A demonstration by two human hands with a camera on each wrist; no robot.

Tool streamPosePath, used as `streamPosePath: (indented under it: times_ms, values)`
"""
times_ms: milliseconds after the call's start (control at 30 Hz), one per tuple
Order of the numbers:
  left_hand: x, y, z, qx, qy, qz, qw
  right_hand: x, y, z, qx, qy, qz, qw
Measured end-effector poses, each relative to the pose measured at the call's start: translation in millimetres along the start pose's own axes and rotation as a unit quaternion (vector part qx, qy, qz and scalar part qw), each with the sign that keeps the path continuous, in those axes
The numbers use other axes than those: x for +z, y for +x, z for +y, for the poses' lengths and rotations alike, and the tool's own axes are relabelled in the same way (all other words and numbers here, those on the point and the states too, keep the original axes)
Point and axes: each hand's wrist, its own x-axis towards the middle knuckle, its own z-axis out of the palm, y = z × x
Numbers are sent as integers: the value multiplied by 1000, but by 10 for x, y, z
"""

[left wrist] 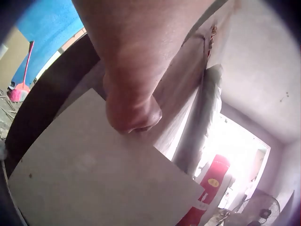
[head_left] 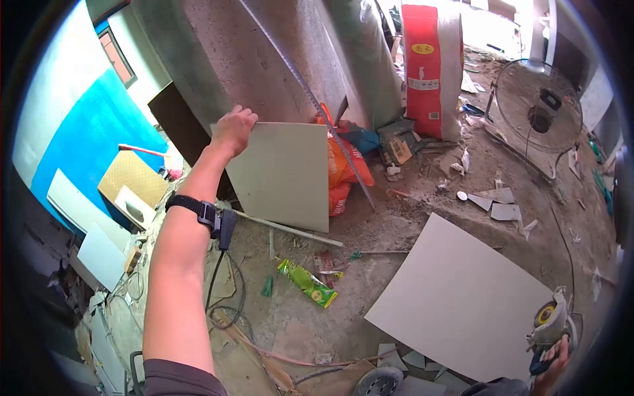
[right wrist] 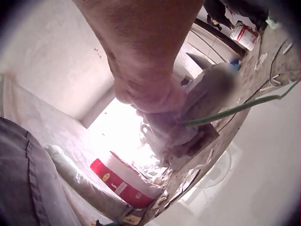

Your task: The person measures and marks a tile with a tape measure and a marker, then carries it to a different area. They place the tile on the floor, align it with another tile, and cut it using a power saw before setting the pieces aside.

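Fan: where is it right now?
In the head view, the fan stands at the upper right, just right of the tall red-and-white sack.

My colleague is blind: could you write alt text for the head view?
A person's left hand grips an upright pale panel at its top corner; the right hand holds a power cutter by a second panel lying on the littered floor. Beyond are a red-and-white sack and a fan.
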Motion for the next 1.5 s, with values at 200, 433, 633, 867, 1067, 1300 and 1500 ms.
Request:
streamPosePath:
  times_ms: [200, 433, 633, 867, 1067, 1300, 1500]
  values:
    - [184, -138, 166, -43, 35, 106, 993, -10, -138, -133, 58, 50, -98, 992]
    - [733, -385, 690, -75, -113, 184, 974, 601, -393, -337, -19, -66, -44, 997]
    - [583, -1357, 3404, 0, -394, -3, 919, 755, -78, -176, -30, -19, -56, 998]
    - [911, -1845, 5086, -195, -524, -92, 824, 1177, 539, 284, -47, -45, -93, 994]
    - [923, -1797, 5196, -296, -520, -149, 787, 1494, 921, 651, -60, -97, -138, 984]
    - [958, -1861, 5255, -292, -487, -115, 815, 1638, 1031, 844, -50, -100, -134, 985]
    - [905, -1816, 5268, -294, -490, -114, 813, 1657, 1057, 908, -56, -122, -123, 983]
